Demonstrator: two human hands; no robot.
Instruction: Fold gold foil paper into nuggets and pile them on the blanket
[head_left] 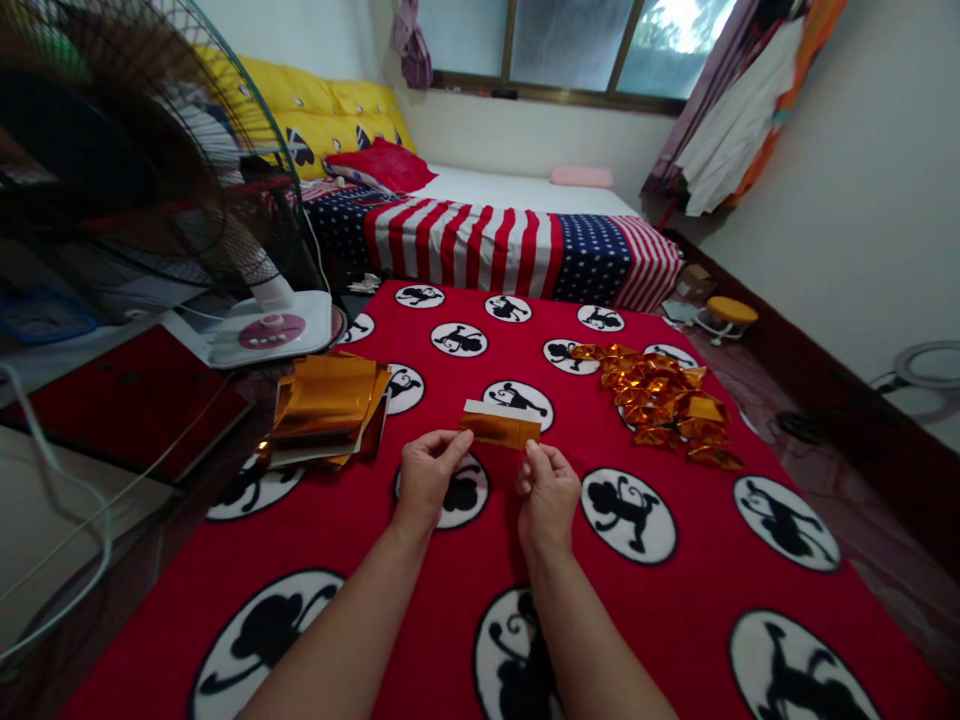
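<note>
A small strip of gold foil paper (pixel 500 430) with a pale upper edge is stretched between my two hands over the red cloth (pixel 555 600). My left hand (pixel 433 472) pinches its left end between thumb and finger. At the right end, my right hand (pixel 547 488) grips the lower corner, other fingers curled. A stack of gold paper sheets (pixel 326 405) lies to the left of my left hand. Several folded shiny gold pieces (pixel 660 400) are heaped on the cloth, beyond my right hand.
A white-based fan (pixel 274 325) stands at the left beside a dark red board (pixel 127 410). Behind the cloth is a bed with a striped and starred cover (pixel 480 240). A yellow stool (pixel 731 310) stands at the right.
</note>
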